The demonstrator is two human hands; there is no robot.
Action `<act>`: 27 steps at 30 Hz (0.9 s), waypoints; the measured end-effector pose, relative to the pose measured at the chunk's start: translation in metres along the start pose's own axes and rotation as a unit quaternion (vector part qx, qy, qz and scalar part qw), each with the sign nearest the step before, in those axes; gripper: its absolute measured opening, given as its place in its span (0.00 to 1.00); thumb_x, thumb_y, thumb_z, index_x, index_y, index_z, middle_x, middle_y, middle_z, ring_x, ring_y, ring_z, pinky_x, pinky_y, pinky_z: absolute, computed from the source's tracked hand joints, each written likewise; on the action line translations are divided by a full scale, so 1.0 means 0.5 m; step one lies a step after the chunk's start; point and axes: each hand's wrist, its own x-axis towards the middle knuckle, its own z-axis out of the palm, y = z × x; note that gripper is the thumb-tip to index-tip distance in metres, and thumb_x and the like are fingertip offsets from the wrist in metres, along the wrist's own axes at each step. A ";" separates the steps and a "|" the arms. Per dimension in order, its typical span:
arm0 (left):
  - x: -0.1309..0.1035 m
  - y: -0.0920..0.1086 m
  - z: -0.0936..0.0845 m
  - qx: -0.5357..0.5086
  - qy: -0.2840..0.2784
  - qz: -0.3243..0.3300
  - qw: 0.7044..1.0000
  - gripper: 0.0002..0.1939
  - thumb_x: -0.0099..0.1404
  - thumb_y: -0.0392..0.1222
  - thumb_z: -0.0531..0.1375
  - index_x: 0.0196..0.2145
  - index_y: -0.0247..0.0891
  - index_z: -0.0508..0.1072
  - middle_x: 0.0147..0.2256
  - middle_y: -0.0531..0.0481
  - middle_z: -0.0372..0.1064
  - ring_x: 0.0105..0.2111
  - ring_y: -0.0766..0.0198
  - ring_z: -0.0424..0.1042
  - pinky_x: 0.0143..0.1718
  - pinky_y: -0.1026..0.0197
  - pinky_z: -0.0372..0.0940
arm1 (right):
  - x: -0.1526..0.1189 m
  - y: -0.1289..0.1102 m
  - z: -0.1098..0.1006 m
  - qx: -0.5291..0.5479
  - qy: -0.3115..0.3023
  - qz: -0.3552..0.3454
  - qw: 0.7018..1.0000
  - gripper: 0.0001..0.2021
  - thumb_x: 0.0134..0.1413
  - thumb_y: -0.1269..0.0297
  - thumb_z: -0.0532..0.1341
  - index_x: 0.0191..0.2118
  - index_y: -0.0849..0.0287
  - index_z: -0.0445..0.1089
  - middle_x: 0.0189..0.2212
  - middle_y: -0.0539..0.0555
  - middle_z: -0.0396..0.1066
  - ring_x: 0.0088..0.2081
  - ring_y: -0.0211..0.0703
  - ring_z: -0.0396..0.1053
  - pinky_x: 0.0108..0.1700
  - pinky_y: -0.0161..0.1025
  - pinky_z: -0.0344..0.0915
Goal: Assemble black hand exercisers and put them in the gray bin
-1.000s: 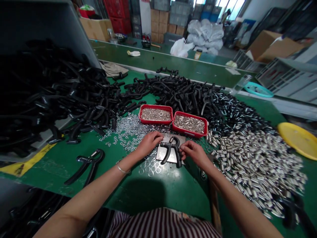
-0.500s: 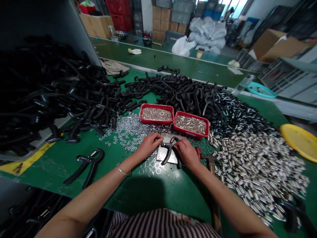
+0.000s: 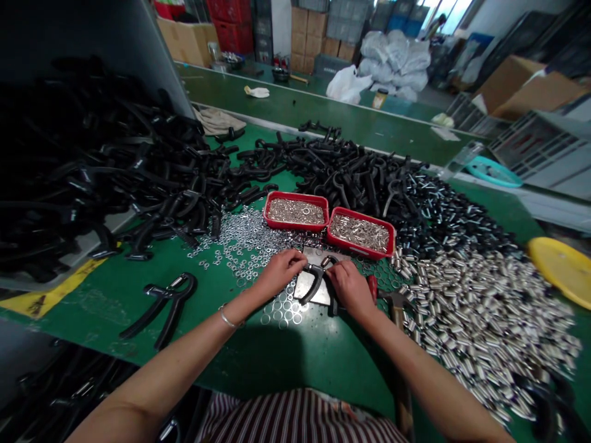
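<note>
A black two-handled hand grip exerciser [image 3: 316, 287] lies over a small metal plate [image 3: 305, 284] on the bench in front of me. My left hand [image 3: 281, 271] is closed in a pinch at the exerciser's upper left end; whatever is between its fingertips is too small to make out. On the other side, my right hand [image 3: 349, 284] has its fingers closed around the exerciser's right handle near the top, hiding part of it. Thin metal rings [image 3: 282, 306] lie beside the plate, below my left hand. Another hand grip exerciser [image 3: 167, 304] rests farther left.
Two red trays [image 3: 361, 251] of small metal parts stand beyond my hands. Small nuts [image 3: 247, 246] are scattered left, metal cylinders [image 3: 466, 307] are heaped right, and black handles [image 3: 351, 166] are piled behind. A hammer [image 3: 397, 314] lies by my right forearm. A yellow lid [image 3: 561, 264] sits far right.
The whole view has shifted slightly. Both hands stay at the hand grip exerciser, with only very small finger movement.
</note>
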 end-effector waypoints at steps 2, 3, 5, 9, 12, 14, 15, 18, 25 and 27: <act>-0.002 0.000 0.002 0.002 -0.002 -0.005 1.000 0.05 0.67 0.42 0.59 0.37 0.41 0.74 0.35 0.51 0.75 0.37 0.60 0.73 0.43 0.56 0.67 | 0.002 -0.001 -0.001 -0.014 -0.003 -0.007 1.000 0.15 0.71 0.62 0.49 0.40 0.59 0.72 0.39 0.61 0.71 0.43 0.51 0.67 0.41 0.42 0.67; -0.004 -0.001 0.004 0.000 -0.005 -0.007 1.000 0.05 0.67 0.42 0.59 0.36 0.41 0.74 0.36 0.51 0.75 0.37 0.60 0.73 0.43 0.56 0.67 | 0.002 -0.001 -0.003 -0.024 -0.006 -0.013 1.000 0.16 0.71 0.62 0.49 0.40 0.58 0.72 0.39 0.61 0.71 0.43 0.51 0.67 0.41 0.42 0.67; -0.008 -0.003 0.006 -0.007 -0.010 -0.009 1.000 0.05 0.67 0.42 0.59 0.37 0.41 0.74 0.36 0.51 0.75 0.37 0.60 0.73 0.42 0.57 0.67 | -0.001 0.000 -0.006 -0.039 -0.014 -0.029 0.999 0.15 0.71 0.63 0.48 0.40 0.57 0.72 0.39 0.60 0.71 0.43 0.51 0.67 0.40 0.42 0.67; -0.015 -0.004 0.009 -0.007 -0.008 0.000 1.000 0.06 0.69 0.42 0.58 0.38 0.42 0.74 0.36 0.51 0.75 0.37 0.60 0.73 0.42 0.58 0.66 | -0.019 0.004 -0.011 -0.028 -0.026 -0.064 0.997 0.13 0.70 0.65 0.49 0.41 0.58 0.71 0.39 0.60 0.71 0.42 0.50 0.67 0.42 0.42 0.67; -0.011 0.004 0.015 0.051 -0.004 0.055 0.997 0.06 0.70 0.43 0.57 0.39 0.41 0.73 0.38 0.50 0.74 0.41 0.59 0.71 0.47 0.55 0.63 | -0.029 -0.001 -0.011 0.007 -0.030 -0.062 0.998 0.12 0.70 0.65 0.50 0.42 0.58 0.71 0.40 0.59 0.71 0.43 0.49 0.67 0.43 0.42 0.68; -0.003 0.013 0.022 0.110 -0.023 0.113 0.987 0.07 0.71 0.43 0.57 0.39 0.41 0.73 0.41 0.48 0.75 0.46 0.56 0.69 0.52 0.51 0.59 | -0.027 -0.002 -0.015 0.046 -0.027 -0.053 0.997 0.12 0.70 0.65 0.50 0.42 0.58 0.71 0.40 0.59 0.71 0.43 0.48 0.67 0.45 0.43 0.68; 0.000 0.017 0.027 0.138 -0.039 0.137 0.980 0.07 0.71 0.43 0.56 0.40 0.41 0.73 0.42 0.48 0.75 0.48 0.55 0.69 0.54 0.50 0.58 | -0.025 0.000 -0.020 0.071 -0.028 -0.053 0.996 0.12 0.70 0.65 0.50 0.42 0.58 0.71 0.40 0.59 0.71 0.43 0.48 0.68 0.46 0.43 0.69; 0.002 0.022 0.040 0.204 -0.075 0.164 0.962 0.09 0.72 0.43 0.55 0.40 0.40 0.73 0.41 0.46 0.74 0.46 0.54 0.68 0.53 0.50 0.56 | -0.039 0.026 -0.054 0.133 -0.020 -0.047 0.990 0.12 0.70 0.64 0.52 0.46 0.57 0.72 0.44 0.59 0.71 0.48 0.48 0.69 0.51 0.45 0.68; -0.014 0.000 0.056 0.236 -0.045 0.148 0.959 0.11 0.74 0.45 0.52 0.40 0.39 0.71 0.39 0.47 0.74 0.43 0.55 0.69 0.50 0.51 0.56 | -0.285 0.089 -0.121 -0.068 0.002 0.165 0.984 0.15 0.67 0.53 0.53 0.46 0.59 0.67 0.39 0.64 0.69 0.40 0.56 0.69 0.41 0.51 0.69; -0.007 0.004 0.063 0.245 -0.040 0.146 0.958 0.11 0.74 0.44 0.52 0.39 0.38 0.71 0.38 0.47 0.74 0.43 0.55 0.69 0.50 0.51 0.57 | -0.346 0.077 -0.109 -0.097 -0.044 0.204 0.973 0.16 0.67 0.51 0.51 0.46 0.59 0.65 0.37 0.62 0.69 0.37 0.55 0.71 0.35 0.47 0.68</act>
